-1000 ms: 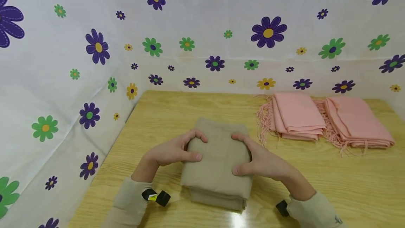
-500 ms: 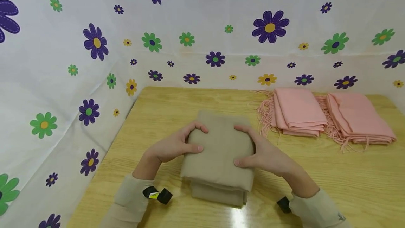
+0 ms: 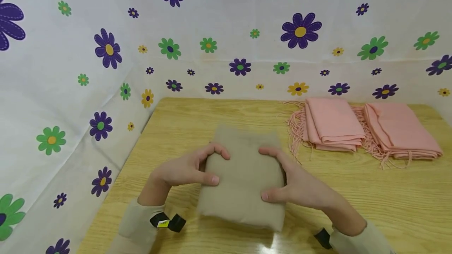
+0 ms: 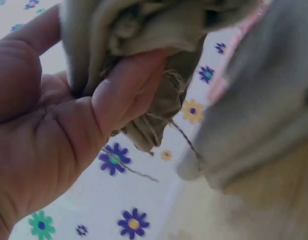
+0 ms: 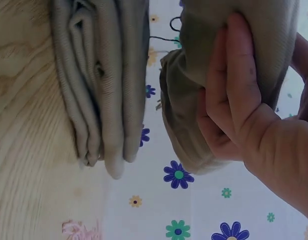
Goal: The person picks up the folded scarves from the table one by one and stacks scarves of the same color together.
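As the left hand [image 3: 185, 169] and right hand [image 3: 300, 185] grip the upper cloth [image 3: 243, 183] from opposite long sides, thumbs on top, fingers curled beneath, its long axis runs near to far, neither hand closer. Wrist views: it hangs apart above the lower cloth [image 5: 106, 85], which rests on the table [image 3: 353, 195].

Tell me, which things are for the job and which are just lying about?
Seem for the job:
left hand
right hand
top tan cloth, held
lower tan cloth, beneath it

Probably just lying about:
left pink cloth
right pink cloth
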`<state>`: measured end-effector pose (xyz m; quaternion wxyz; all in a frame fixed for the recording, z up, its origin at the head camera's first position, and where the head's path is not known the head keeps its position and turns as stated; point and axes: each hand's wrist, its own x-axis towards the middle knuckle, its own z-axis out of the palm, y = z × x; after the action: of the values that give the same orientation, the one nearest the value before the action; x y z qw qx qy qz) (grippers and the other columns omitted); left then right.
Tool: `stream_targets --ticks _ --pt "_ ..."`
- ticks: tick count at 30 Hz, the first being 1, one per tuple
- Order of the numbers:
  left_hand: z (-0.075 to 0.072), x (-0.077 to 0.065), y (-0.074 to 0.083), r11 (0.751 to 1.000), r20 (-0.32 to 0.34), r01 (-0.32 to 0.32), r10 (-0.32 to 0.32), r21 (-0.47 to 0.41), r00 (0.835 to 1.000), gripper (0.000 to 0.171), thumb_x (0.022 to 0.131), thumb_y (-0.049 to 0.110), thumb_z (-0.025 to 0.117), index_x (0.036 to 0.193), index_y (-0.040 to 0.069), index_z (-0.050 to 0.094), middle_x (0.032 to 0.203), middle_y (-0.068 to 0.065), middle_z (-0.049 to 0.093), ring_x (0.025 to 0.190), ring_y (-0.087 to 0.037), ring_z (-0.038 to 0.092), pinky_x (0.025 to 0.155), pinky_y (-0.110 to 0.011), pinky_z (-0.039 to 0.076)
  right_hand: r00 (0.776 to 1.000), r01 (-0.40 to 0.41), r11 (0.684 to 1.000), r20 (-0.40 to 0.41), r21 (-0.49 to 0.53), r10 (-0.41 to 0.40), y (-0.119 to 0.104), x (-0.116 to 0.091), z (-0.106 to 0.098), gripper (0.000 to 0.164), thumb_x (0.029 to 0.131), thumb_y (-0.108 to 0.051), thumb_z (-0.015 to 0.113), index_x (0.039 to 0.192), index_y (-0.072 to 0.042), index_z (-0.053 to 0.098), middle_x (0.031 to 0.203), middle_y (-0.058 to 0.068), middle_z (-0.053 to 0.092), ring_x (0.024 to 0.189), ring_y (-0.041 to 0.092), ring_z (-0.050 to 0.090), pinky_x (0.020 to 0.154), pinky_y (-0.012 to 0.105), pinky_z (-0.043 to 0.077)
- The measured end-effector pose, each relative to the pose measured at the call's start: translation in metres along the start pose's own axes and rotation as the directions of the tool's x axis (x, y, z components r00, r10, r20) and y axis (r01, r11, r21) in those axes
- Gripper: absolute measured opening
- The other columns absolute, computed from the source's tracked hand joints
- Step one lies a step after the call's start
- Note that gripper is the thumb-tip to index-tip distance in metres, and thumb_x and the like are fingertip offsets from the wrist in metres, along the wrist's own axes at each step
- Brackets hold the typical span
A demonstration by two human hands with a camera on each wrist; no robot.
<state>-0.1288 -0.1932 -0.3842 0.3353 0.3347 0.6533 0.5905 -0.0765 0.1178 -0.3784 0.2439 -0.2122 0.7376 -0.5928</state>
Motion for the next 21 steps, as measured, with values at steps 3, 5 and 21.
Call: stream_targets --ticks 3,5,21 --pt "-0.001 0.0 -0.012 0.998 0.027 0.055 -0.055 0.007 0.998 0.047 0.093 0.007 0.068 0.131 0.011 0.039 0.126 -0.018 0.041 0.108 -0.029 0.056 0.086 -0.038 0.054 0.999 -0.019 0.998 0.046 -0.064 0.022 0.007 0.002 0.001 0.088 0.086 -0.02 0.079 0.153 -0.019 0.022 0.135 0.019 0.043 0.113 0.029 0.055 0.089 0.041 0.05" --pt "-0.001 0.001 -0.02 0.995 0.023 0.09 -0.091 0.045 0.996 0.047 0.093 0.008 0.068 0.131 0.013 0.04 0.128 -0.016 0.04 0.11 -0.028 0.055 0.089 -0.037 0.052 0.997 -0.034 0.99 0.057 -0.133 0.042 0.012 0.004 0.0 0.087 0.086 -0.022 0.078 0.154 -0.019 0.023 0.137 0.018 0.044 0.113 0.027 0.055 0.091 0.041 0.048" --pt "0.007 0.012 -0.027 0.926 -0.226 0.212 -0.144 0.314 0.964 0.057 0.094 0.023 0.07 0.139 0.016 0.036 0.14 -0.013 0.037 0.12 -0.027 0.044 0.101 -0.042 0.037 0.999 -0.033 0.945 0.001 -0.326 0.035 0.026 0.014 -0.003 0.095 0.081 -0.026 0.083 0.155 -0.013 0.025 0.143 0.023 0.037 0.117 0.031 0.047 0.096 0.047 0.042"
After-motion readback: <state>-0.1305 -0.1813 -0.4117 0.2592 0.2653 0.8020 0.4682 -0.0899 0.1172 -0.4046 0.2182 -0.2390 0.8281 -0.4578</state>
